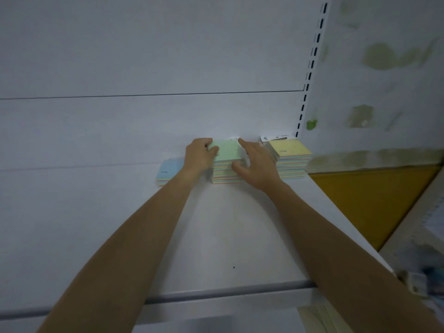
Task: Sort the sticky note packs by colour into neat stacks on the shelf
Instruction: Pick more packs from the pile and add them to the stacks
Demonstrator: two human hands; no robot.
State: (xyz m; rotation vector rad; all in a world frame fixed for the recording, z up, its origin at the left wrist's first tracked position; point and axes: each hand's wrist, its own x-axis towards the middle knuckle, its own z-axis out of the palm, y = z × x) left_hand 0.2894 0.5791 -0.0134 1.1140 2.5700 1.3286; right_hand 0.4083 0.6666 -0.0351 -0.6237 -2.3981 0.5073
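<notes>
Three stacks of sticky note packs stand at the back of the white shelf (216, 236). The middle stack has a green pack (227, 150) on top. My left hand (199, 156) grips the green stack's left side, thumb on the top pack. My right hand (257, 162) presses against its right side with fingers spread, index finger along the top edge. A yellow-topped stack (289, 156) stands just to the right, touching my right hand. A low blue-topped stack (168, 171) lies to the left, partly hidden by my left wrist.
The shelf's back panel (144, 68) rises behind the stacks, with a slotted upright (310, 68) at the right. A white label card (274, 137) stands behind the yellow stack. The shelf's front lip (216, 294) runs across below my forearms. A yellow panel (372, 200) lies beyond the right end.
</notes>
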